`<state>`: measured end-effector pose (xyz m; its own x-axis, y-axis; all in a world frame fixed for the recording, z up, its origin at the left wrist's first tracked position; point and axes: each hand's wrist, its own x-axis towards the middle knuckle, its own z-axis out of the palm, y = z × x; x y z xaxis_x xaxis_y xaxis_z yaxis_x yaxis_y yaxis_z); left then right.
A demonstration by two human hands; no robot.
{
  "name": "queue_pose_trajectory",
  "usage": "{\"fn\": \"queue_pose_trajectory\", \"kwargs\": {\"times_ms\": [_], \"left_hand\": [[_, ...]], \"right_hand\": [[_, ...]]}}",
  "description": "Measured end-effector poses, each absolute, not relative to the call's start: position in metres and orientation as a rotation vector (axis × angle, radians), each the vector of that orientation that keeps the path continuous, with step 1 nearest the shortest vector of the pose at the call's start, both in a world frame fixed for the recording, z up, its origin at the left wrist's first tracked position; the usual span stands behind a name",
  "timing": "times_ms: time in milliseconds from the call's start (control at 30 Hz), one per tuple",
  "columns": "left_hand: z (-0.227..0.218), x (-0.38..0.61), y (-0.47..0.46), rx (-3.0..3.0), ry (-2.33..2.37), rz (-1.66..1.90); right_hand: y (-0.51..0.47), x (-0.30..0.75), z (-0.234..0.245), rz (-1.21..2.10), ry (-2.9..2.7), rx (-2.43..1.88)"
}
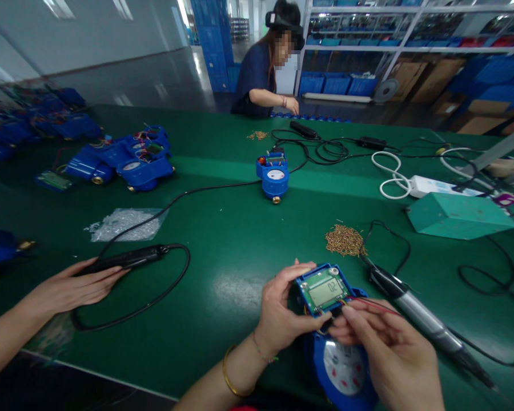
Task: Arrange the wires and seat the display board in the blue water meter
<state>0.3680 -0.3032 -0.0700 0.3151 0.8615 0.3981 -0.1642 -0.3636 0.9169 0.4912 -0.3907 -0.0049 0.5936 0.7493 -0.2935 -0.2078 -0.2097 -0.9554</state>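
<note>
Fingers of the left hand clasp the upper end of a blue meter at the front of the green table; thumb and fingertips of the right hand press together at thin wires, what they pinch hidden.

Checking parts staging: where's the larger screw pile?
Head view, right of centre: screw pile on the green table, just beyond the held meter, near the black-ended tool.

Blue meter partly hidden behind the right hand, its lower end beyond the bottom edge.
</note>
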Motion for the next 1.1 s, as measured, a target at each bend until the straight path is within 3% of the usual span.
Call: {"fn": "queue_pose_trajectory", "kwargs": {"times_ms": [1100], "left_hand": [[-0.063,0.372,-0.31,1.214,0.666,1.211]], "right_hand": [[-0.392,0.49,0.0,1.029,-0.515,-1.65]]}}
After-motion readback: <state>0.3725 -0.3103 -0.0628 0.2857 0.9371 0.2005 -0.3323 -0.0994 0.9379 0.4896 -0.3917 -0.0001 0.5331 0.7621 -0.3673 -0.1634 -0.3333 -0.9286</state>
